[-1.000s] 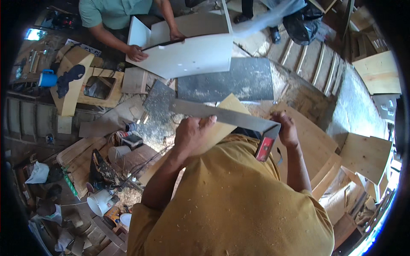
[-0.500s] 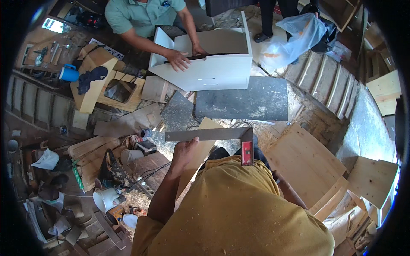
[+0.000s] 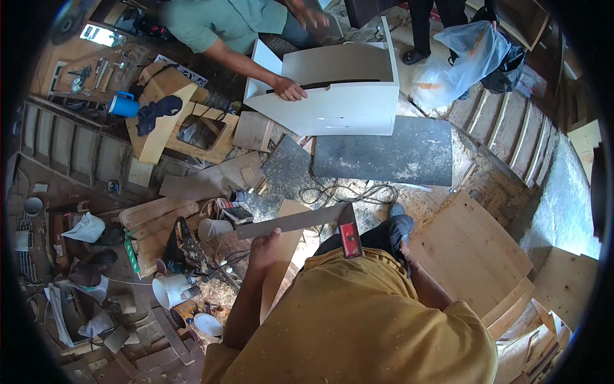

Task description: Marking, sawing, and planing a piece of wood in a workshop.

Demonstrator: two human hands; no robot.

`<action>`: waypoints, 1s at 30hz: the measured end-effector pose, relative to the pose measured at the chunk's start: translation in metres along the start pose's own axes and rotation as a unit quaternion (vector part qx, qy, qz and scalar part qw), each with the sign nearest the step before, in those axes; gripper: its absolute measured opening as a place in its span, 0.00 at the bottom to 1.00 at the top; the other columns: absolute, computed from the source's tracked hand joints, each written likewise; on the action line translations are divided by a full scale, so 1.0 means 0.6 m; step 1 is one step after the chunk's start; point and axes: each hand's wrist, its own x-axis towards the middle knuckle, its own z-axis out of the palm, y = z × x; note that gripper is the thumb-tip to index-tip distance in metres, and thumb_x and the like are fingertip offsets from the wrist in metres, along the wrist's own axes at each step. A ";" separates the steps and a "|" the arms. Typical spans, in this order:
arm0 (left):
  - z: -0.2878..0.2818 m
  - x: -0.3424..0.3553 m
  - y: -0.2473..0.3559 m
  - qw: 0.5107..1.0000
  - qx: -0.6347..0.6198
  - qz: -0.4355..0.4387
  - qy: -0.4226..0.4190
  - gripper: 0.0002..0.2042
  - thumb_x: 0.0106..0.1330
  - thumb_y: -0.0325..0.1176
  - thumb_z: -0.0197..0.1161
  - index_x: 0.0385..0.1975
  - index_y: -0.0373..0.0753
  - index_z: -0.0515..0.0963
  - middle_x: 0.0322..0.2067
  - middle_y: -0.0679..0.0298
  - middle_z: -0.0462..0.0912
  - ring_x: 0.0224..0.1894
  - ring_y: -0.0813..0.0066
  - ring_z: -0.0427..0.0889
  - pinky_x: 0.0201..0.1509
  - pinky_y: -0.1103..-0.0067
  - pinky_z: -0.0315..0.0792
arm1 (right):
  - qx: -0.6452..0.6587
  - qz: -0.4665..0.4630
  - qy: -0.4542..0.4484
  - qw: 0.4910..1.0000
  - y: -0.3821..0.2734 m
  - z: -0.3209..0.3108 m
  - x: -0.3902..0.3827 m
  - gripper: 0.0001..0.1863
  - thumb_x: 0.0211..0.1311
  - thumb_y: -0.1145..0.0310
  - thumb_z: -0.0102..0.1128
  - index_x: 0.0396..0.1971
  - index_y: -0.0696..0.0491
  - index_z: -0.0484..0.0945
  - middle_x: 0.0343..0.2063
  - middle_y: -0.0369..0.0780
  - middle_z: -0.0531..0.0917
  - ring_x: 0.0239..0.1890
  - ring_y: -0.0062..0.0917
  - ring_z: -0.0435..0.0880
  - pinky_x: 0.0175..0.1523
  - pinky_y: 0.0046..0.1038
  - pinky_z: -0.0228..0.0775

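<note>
My left hand (image 3: pixel 263 249) is closed on the grey metal blade of a try square (image 3: pixel 288 223), thumb against its lower edge. The square's red handle hangs down at the blade's right end, over my lap. Just under my left wrist a pale, narrow wooden board (image 3: pixel 281 272) slants beside my leg; whether my hand also touches it I cannot tell. My right hand (image 3: pixel 405 251) is down by my dark-trousered leg, to the right of the square. Its fingers are mostly hidden.
Ahead, a co-worker's hand (image 3: pixel 290 89) rests on a white cabinet (image 3: pixel 358 109). A dark, dusty board (image 3: pixel 384 150) and tangled cable (image 3: pixel 348 192) lie before it. At right stands a wooden panel (image 3: pixel 470 240); a white bucket (image 3: pixel 169 291) is at left. A bystander holds plastic bags (image 3: pixel 460 61).
The try square has tilted, its handle end shifting left and its blade now sloping. More of my right hand shows by my leg. One of the co-worker's hands has lifted off the cabinet.
</note>
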 end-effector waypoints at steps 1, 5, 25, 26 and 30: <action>-0.004 0.000 -0.004 1.000 -0.005 -0.017 0.007 0.14 0.65 0.41 0.57 0.39 0.36 0.75 0.32 0.70 0.76 0.33 0.86 0.71 0.35 0.84 0.66 | -0.064 -0.046 -0.005 0.997 0.015 0.016 0.006 0.37 0.51 0.58 0.60 0.60 0.60 0.60 0.50 0.44 0.72 0.54 0.31 0.68 0.60 0.28 0.55; 0.011 -0.028 0.006 0.996 0.050 0.054 0.040 0.19 0.65 0.45 0.56 0.34 0.31 0.75 0.27 0.68 0.77 0.30 0.80 0.73 0.34 0.78 0.68 | -0.221 -0.192 0.004 0.956 -0.054 0.149 0.039 0.31 0.59 0.62 0.53 0.59 0.61 0.61 0.51 0.48 0.73 0.54 0.31 0.69 0.60 0.29 0.57; -0.051 -0.051 0.005 0.977 0.168 0.117 0.057 0.19 0.64 0.45 0.57 0.36 0.30 0.75 0.26 0.63 0.77 0.30 0.76 0.73 0.34 0.76 0.68 | -0.212 -0.178 -0.040 0.960 -0.626 0.072 -0.117 0.24 0.56 0.59 0.55 0.53 0.51 0.71 0.54 0.37 0.74 0.56 0.27 0.72 0.58 0.32 0.61; -0.050 -0.043 0.007 0.979 0.184 0.062 0.065 0.20 0.63 0.46 0.56 0.38 0.30 0.75 0.28 0.60 0.78 0.32 0.75 0.74 0.37 0.75 0.69 | -0.218 -0.174 -0.040 0.960 -0.650 0.055 -0.142 0.24 0.56 0.58 0.55 0.52 0.50 0.72 0.54 0.37 0.74 0.56 0.27 0.72 0.58 0.32 0.62; -0.048 -0.037 0.036 0.969 0.178 0.159 0.066 0.22 0.62 0.49 0.56 0.35 0.30 0.76 0.25 0.55 0.78 0.33 0.71 0.76 0.39 0.73 0.69 | -0.351 0.046 -0.122 0.927 -0.690 0.039 -0.100 0.25 0.53 0.53 0.56 0.51 0.47 0.74 0.52 0.40 0.75 0.54 0.29 0.75 0.56 0.31 0.65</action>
